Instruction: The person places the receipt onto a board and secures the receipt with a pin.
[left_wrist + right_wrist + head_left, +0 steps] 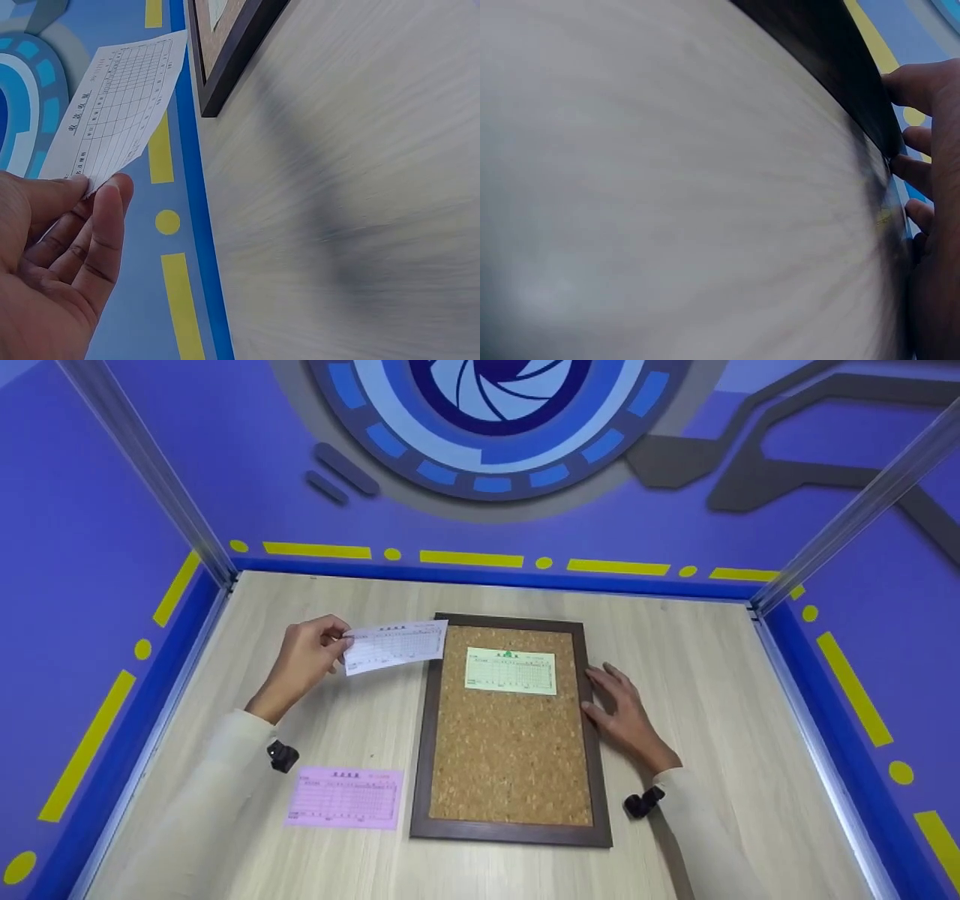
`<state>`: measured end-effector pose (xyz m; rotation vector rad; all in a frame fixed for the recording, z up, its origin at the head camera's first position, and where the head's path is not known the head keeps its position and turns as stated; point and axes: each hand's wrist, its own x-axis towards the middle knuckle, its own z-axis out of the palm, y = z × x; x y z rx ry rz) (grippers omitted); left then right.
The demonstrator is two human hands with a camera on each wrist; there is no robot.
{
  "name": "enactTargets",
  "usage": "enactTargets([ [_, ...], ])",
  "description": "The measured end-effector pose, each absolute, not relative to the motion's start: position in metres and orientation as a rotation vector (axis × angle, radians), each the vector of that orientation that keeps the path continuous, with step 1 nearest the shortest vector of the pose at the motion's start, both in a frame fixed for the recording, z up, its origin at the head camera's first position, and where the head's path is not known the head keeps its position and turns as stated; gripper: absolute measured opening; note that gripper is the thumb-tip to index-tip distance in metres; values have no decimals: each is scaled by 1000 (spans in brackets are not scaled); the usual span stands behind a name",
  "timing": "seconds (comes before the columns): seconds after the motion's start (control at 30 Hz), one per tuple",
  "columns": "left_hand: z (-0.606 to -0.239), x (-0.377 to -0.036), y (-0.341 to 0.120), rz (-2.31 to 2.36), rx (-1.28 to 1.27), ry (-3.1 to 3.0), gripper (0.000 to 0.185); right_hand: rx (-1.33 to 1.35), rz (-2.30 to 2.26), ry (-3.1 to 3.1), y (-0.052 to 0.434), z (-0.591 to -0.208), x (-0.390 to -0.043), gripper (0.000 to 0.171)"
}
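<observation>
Running up the far left is a purple-blue wall [82,532] with yellow dashes and dots on it, then a pale sleeve [202,795] with a small black camera [282,756] near the cuff. The left hand [304,656] has its thumb and fingertips pinching the left end of a white slip [394,646] — a printed form with a grid — and that slip is held up off the wood-look table [712,675], bending a bit in the left wrist view. Closer to the person, a pink slip [345,799] lies flat on the table, just left of the board. The white slip's other end crosses the top left of the dark frame [510,834] in the head view, though I can't tell if they touch. Inside that frame is a cork board [510,765], lying on the table, and up near its top there's a green slip [511,673] with what looks like a green pin [508,654] at its top edge. Further right, the right hand [626,716] rests against the frame's right side — thumb and fingers spread apart, tips touching the edge. Another black camera [643,802] sits by that wrist.
</observation>
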<state>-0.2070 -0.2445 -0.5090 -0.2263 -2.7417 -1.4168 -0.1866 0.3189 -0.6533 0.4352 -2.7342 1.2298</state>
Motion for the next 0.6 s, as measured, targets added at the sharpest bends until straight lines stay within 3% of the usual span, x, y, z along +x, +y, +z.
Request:
enactTargets([
  [0.6, -524, -207, -219, -1561, -213, -2695, 14, 398, 1208, -2780, 319, -652, -185, 64],
])
